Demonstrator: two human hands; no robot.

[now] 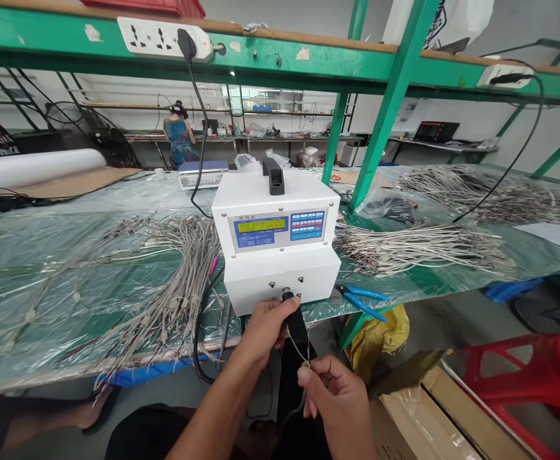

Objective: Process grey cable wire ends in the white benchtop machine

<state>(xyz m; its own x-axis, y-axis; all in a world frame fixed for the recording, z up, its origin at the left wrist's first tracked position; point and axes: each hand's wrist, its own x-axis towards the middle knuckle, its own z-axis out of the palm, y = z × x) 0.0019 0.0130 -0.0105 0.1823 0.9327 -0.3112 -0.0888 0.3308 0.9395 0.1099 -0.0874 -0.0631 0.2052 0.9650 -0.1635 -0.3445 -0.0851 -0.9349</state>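
A white box-shaped machine [282, 268] with a black top handle, a lit green display and a keypad stands at the bench's front edge. My left hand [269, 324] is closed on a black tube-like piece [297, 326] at the machine's lower front, thumb on top near the panel. Below it, my right hand [334, 393] pinches a thin grey cable [305, 365] between thumb and fingers. Fine white and dark wires spread from the pinched end up toward the black piece. Whether they enter it is hidden. Blue-handled cutters [363, 299] lie right of the machine.
Bundles of grey cables lie left [184, 275] and right [423, 249] of the machine. A green shelf frame [387, 115] carries a power strip [165, 38]. Lower right are a cardboard box [428, 409] and a red stool [529, 377]. Another person [180, 134] is far behind.
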